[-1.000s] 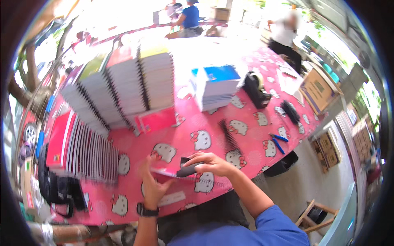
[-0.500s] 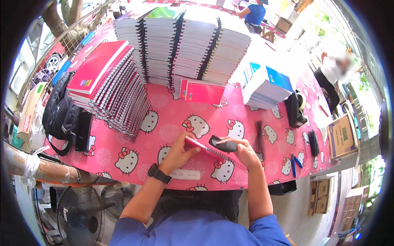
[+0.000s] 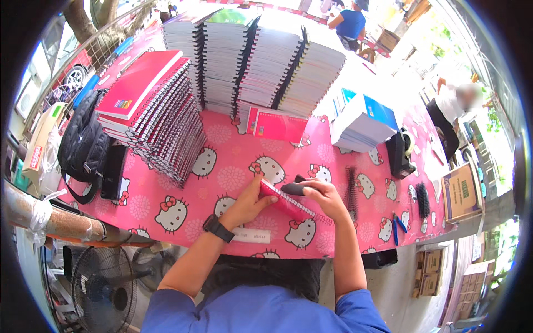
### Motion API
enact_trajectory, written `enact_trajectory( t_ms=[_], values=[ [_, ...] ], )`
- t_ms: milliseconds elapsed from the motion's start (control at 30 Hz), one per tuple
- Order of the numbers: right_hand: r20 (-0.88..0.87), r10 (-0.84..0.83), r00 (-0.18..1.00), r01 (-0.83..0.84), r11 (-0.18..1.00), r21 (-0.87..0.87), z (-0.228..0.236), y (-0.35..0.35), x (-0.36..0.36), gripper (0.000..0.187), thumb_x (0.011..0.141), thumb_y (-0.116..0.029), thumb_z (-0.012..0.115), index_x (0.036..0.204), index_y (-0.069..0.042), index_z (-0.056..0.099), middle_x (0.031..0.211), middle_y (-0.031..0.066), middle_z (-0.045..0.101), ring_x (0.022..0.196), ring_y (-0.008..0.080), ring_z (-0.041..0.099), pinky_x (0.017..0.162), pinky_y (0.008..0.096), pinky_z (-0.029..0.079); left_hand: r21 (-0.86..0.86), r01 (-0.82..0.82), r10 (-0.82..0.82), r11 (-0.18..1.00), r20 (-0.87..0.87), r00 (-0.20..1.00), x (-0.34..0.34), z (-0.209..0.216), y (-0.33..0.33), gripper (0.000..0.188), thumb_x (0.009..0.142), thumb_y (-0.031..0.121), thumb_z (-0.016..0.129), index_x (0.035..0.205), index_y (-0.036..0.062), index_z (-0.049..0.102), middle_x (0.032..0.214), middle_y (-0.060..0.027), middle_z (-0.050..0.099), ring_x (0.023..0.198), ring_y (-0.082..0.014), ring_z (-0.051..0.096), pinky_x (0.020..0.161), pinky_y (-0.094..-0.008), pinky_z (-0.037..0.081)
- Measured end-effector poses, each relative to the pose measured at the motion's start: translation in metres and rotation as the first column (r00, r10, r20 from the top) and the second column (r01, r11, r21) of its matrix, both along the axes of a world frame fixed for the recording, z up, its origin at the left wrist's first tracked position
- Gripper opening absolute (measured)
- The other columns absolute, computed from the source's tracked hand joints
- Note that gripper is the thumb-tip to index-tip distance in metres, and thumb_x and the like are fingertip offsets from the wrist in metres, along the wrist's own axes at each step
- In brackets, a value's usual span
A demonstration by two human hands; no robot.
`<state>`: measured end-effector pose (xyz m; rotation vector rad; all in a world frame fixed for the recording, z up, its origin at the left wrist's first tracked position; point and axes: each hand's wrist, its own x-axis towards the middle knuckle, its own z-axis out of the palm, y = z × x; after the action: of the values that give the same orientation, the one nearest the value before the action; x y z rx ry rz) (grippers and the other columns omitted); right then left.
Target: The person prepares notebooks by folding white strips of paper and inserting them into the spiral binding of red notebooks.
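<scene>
My left hand point(image 3: 250, 204) is closed on the upper left end of a pink-red notebook point(image 3: 291, 208), held on edge with its row of binding holes facing up. A thin spiral wire point(image 3: 325, 220) runs along this edge and sticks out past its lower right end. In my right hand point(image 3: 328, 200) is a black handheld tool point(image 3: 294, 189), its exact kind unclear, held over the spiral edge. Whether the tool touches the wire, I cannot tell. A white paper strip point(image 3: 252, 236) lies beside my left wrist.
Spiral notebooks point(image 3: 139, 91) rise in a stack at left, with tall book stacks point(image 3: 222, 72) behind. Blue-covered books point(image 3: 363, 119), a tape dispenser point(image 3: 401, 152), loose black coils point(image 3: 351, 194) and blue-handled pliers point(image 3: 397, 227) lie to the right. A black bag point(image 3: 83, 150) sits far left.
The notebook has tilted, showing more of its cover and binding holes. My right hand has turned the black tool and shifted it slightly up along the edge. The whole view has moved a little.
</scene>
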<state>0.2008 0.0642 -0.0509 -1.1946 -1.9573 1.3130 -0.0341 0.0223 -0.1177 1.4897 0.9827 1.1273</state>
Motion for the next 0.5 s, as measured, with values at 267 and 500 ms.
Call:
enact_trajectory(
  t_ms=[267, 500],
  values=[
    [-0.510, 0.107, 0.853, -0.229, 0.956, -0.182, 0.006, -0.005, -0.012, 0.038, 0.084, -0.031, 0.063, 0.107, -0.001, 0.064, 0.109, 0.0144, 0.059, 0.104, 0.0218, 0.053, 0.091, 0.0348, 0.040, 0.002, -0.015, 0.015, 1.000, 0.017, 1.000, 0.003, -0.003, -0.001, 0.033, 0.086, 0.011, 0.065, 0.108, 0.0052, 0.042, 0.096, -0.0019, 0.049, 0.091, -0.0088, 0.048, 0.081, -0.0272, 0.043],
    [0.285, -0.277, 0.918, 0.069, 0.817, 0.573, 0.014, -0.003, -0.014, 0.044, 0.075, -0.034, 0.073, 0.109, -0.007, 0.064, 0.118, 0.0181, 0.056, 0.112, 0.0335, 0.049, 0.095, 0.0412, 0.039, 0.057, -0.048, 0.049, 0.997, -0.011, 0.999, 0.006, 0.003, -0.002, 0.036, 0.082, 0.015, 0.068, 0.105, 0.0022, 0.042, 0.095, -0.0136, 0.051, 0.087, -0.0221, 0.053, 0.077, -0.0343, 0.044]
  ],
)
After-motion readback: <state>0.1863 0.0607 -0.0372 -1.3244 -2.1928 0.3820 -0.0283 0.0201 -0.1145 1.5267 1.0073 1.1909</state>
